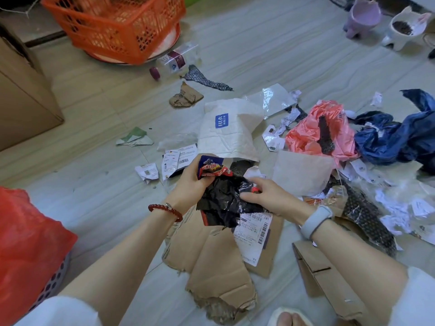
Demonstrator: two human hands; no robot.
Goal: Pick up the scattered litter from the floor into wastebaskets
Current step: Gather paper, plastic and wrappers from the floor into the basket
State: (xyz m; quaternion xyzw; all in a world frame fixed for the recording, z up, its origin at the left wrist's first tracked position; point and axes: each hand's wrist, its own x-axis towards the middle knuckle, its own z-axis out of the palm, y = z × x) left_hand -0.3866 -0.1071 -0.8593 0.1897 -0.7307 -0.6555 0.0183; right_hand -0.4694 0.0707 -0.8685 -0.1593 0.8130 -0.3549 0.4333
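Observation:
My left hand [191, 184] grips a bunch of litter above the floor: a red-and-black snack wrapper [213, 169] and a crumpled black plastic bag [226, 201]. My right hand [266, 196] pinches the same black bag from the right, with a small red scrap at the fingertips. Under both hands lies torn brown cardboard [211, 260] with a white shipping label [254, 234]. A wastebasket with a red bag liner [26, 243] stands at the lower left. An orange mesh basket [115, 24] is at the far left.
Litter covers the floor to the right: a white HLA mailer [226, 130], a pink plastic bag [322, 130], a dark blue bag [395, 137], paper scraps [397, 208]. A plastic bottle [174, 62] lies by the orange basket. Two pet bowls [400, 27] stand at the far right.

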